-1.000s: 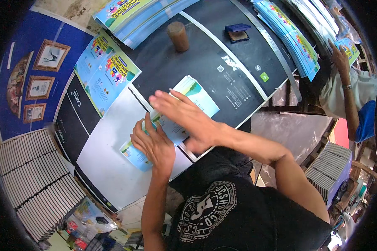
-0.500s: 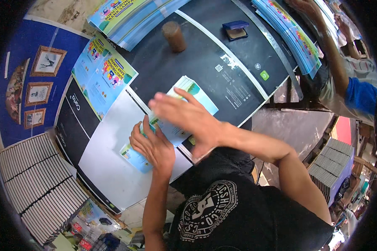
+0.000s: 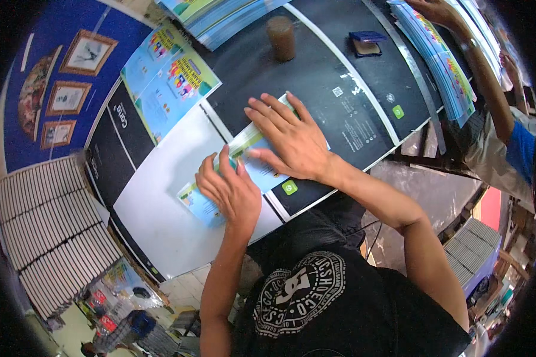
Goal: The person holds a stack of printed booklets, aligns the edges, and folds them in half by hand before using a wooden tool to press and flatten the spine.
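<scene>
Light-blue and green printed sheets (image 3: 259,168) lie on the work table beneath both my hands. My right hand (image 3: 295,140) rests palm down on the upper right part of them, fingers stretched out. My left hand (image 3: 229,190) is on their lower left part (image 3: 190,202), with its fingers bent and drawn together. A small teal thing (image 3: 233,162) shows at its fingertips; its kind is hidden by the fingers. Whether the sheets under the two hands are joined cannot be made out.
Larger printed sheets (image 3: 173,83) lie at the left, near a tall stack (image 3: 232,24). A brown cylinder (image 3: 280,38) and an open ink pad (image 3: 366,43) stand farther back. Bound stacks (image 3: 53,220) are at left. Another person's arm (image 3: 485,77) is beside a sheet pile (image 3: 435,59).
My right hand, blurred and raised over the sheets before, now lies flat on them farther right. My left hand stays on the lower left part. The whole view has shifted slightly.
</scene>
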`<action>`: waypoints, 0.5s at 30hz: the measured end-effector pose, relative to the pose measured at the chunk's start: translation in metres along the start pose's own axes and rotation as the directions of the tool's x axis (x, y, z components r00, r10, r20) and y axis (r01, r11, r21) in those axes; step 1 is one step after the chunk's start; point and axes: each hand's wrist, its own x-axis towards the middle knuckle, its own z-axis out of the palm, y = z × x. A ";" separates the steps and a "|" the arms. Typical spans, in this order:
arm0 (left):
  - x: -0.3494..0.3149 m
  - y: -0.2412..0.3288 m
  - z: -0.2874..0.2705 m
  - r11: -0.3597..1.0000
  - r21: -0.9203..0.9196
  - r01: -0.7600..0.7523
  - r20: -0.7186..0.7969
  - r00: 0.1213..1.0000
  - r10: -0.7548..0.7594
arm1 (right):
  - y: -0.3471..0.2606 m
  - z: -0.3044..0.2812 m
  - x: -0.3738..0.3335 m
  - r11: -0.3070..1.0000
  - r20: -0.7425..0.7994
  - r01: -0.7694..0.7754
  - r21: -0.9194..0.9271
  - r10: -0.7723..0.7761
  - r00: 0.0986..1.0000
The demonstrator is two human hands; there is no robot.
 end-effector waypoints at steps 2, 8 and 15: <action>0.001 0.002 0.005 0.999 -0.006 0.032 0.038 0.999 -0.032 | -0.023 0.001 0.004 0.924 -0.194 -0.016 0.381 0.097 0.976; -0.012 -0.010 0.001 0.990 0.107 0.096 -0.019 0.995 -0.094 | -0.081 0.012 0.025 0.680 -0.174 0.390 0.621 -0.366 0.914; -0.008 -0.007 0.006 0.996 -0.054 0.066 0.018 0.998 -0.065 | -0.048 0.036 0.018 0.805 -0.249 0.205 0.556 -0.074 0.966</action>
